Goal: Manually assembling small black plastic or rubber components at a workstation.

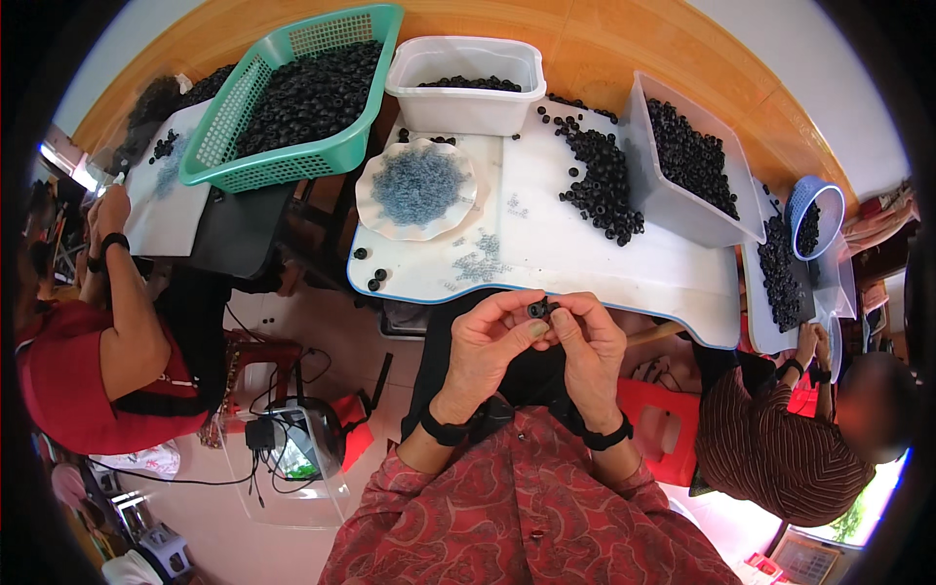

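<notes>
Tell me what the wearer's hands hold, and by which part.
The left hand and right hand pinch small black round pieces, apparently by their outer sides; exact contact is hidden.

The scene is bright and evenly lit, with daylight glaring at the lower right, where a window (895,480) burns out to near white. The worktop (595,263) reflects strongly, its middle almost washed out, while the space below it falls into deep shade. Shadows on top are soft and faint. The fingers (499,341) are fairly crisp; the dark beads (539,309) between them lose detail in their blackness. The wooden board (531,18) bows into an arc (a fisheye effect), and the corners drop to black, with bluish fringes near the rim. At right, a person's head (871,409) is smeared by blur.
</notes>
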A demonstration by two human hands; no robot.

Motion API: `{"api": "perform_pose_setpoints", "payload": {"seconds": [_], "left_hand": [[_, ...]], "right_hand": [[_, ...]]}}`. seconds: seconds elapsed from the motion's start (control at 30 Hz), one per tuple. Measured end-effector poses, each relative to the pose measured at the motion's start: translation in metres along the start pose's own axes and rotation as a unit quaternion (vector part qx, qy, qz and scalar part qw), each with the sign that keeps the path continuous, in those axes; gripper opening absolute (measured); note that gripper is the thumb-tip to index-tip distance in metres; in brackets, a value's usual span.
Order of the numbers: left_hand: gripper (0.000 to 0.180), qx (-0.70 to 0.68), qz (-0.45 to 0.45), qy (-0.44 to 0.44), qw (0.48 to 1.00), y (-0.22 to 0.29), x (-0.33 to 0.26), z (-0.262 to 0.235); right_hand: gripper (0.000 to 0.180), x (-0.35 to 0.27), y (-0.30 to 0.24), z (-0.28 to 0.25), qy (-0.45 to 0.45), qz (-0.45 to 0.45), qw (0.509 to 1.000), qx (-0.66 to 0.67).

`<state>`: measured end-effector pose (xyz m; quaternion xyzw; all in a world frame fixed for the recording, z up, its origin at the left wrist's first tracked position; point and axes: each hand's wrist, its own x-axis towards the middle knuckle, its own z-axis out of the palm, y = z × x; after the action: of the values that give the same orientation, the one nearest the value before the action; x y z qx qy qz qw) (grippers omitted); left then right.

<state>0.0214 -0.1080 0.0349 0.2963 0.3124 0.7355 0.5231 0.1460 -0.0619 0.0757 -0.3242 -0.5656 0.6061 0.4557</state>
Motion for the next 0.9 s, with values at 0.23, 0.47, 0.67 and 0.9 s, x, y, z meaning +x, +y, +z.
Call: {"api": "perform_pose_setpoints", "payload": {"seconds": [0.23,0.47,0.67,0.9], "left_hand": [[0.03,0.006,0.004,0.011,1.0,0.009,-0.004,0.007],[0.029,-0.043,0.002,-0.011,0.999,0.006,-0.007,0.002],[0.028,-0.159,-0.036,-0.031,0.986,0.006,-0.006,-0.004],[0.029,-0.213,-0.059,-0.032,0.975,0.006,-0.005,-0.008]], "right_hand": [[0.012,-0.004,0.003,0.0,-0.002,-0.001,1.0,-0.001],[0.011,-0.009,-0.005,0.001,-0.006,-0.012,1.0,0.014],[0.011,-0.008,-0.01,0.002,-0.021,-0.023,1.0,-0.003],[0.012,-0.007,-0.001,0.001,-0.011,-0.037,0.999,-0.013]]}}
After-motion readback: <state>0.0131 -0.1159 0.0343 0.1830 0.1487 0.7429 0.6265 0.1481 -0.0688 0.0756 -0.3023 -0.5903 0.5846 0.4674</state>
